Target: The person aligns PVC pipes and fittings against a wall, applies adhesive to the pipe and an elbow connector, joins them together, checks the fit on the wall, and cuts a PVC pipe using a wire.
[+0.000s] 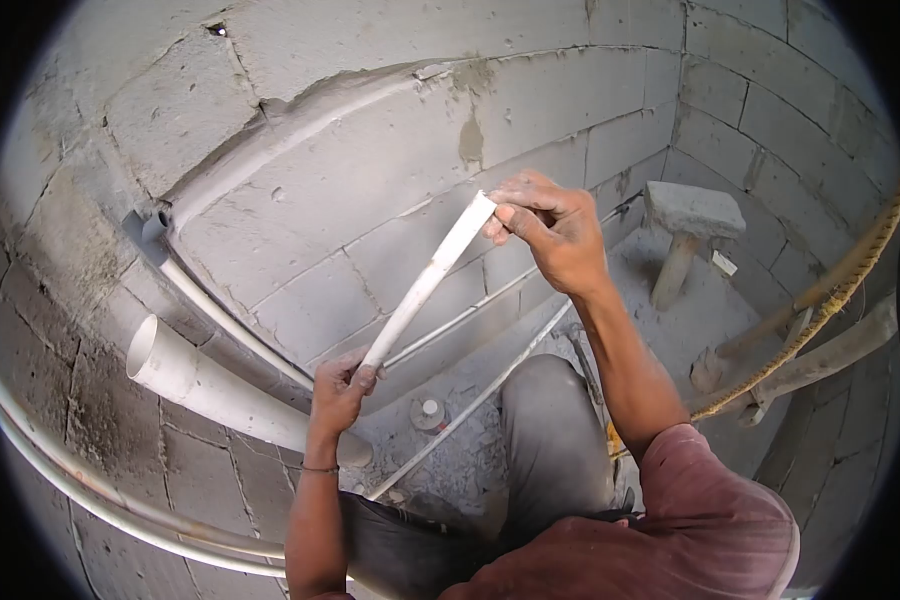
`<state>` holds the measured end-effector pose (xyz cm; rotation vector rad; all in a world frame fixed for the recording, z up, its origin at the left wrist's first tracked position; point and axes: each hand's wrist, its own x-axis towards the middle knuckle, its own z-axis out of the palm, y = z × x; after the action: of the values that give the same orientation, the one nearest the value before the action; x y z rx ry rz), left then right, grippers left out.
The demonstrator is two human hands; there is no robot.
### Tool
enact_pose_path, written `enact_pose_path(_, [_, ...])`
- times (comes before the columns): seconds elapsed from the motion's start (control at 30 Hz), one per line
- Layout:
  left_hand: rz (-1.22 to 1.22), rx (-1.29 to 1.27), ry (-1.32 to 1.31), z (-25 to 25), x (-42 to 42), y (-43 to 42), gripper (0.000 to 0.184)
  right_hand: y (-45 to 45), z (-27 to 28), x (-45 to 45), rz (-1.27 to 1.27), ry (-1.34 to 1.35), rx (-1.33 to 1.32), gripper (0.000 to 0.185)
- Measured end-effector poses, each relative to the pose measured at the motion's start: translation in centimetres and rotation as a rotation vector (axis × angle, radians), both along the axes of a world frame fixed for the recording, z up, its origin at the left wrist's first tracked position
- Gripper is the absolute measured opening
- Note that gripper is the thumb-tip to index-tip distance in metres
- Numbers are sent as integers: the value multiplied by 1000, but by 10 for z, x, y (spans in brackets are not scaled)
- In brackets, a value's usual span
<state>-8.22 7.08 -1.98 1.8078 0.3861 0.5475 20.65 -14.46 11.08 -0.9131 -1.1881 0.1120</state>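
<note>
A short length of white plastic pipe (432, 277) slants up across the middle of the view. Around its lower end the fingers of my left hand (338, 392) are wrapped. At the upper end, my right hand (558, 225) pinches the rim between thumb and fingertips, with the other fingers curled. Behind the pipe is a block wall with a curved groove (300, 135) cut into it. Grey pipe ends (155, 228) and a slim white pipe stand left of my hands. A wide white pipe (235, 395) leans just beside my left hand.
On the dusty floor are a small white-capped container (429, 414) and a long thin rod (470, 407). A block on a post (695, 212) stands at right, near a yellow rope (820, 312) and a pole (838, 350). Long curved pipes (120, 505) run along the lower left.
</note>
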Motion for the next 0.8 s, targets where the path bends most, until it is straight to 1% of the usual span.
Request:
enact_pose_path(0.03, [-3,-2,6,-3,1,-1,35,3,-3,1,-3,6,-2,18])
enact_pose_path(0.1, [305,388,-106,-11,7,-9,34,9,-9,3,57,71,-20,19])
enact_pose_path(0.13, [299,387,-97,-11,10,-12,34,12,-12,3,52,81,-22,19])
enact_pose_path(0.2, [471,594,-160,-12,12,-19,36,16,-19,1,53,97,-52,19])
enact_pose_path(0.23, [467,590,-148,-15,12,-22,36,17,-22,-2,52,109,-58,19])
enact_pose_path(0.3, [556,677,-197,-22,12,-26,37,17,-24,-8,55,126,-66,19])
enact_pose_path(0.33, [552,674,-191,-26,12,-26,37,19,-26,-11,52,133,-70,19])
enact_pose_path(0.4, [713,887,-277,-35,11,-27,38,23,-30,-17,8,195,-97,15])
enact_pose_path(0.43, [704,882,-274,-38,10,-26,38,24,-31,-18,0,200,-101,15])
enact_pose_path(0.5, [809,1121,-282,-41,6,-22,41,26,-35,-19,-41,386,-260,15])
enact_pose_path(0.53, [802,1116,-274,-41,5,-21,41,28,-39,-15,-45,394,-267,15])
enact_pose_path(0.6, [860,1292,-235,-38,1,-23,43,31,-49,-7,-21,609,-380,17])
enact_pose_path(0.63, [853,1287,-225,-36,0,-24,43,32,-51,-6,-23,618,-388,17])
enact_pose_path(0.7, [768,1208,-149,-32,0,-26,44,31,-55,-4,-22,626,-388,14])
enact_pose_path(0.73, [710,1178,-147,-30,0,-23,41,30,-55,-5,-23,627,-393,14])
enact_pose_path(0.77, [711,1174,-143,-36,-3,-19,41,28,-55,-9,-49,596,-361,14])
enact_pose_path(0.8, [585,949,-148,-42,-5,-14,36,27,-54,-12,-73,565,-327,15])
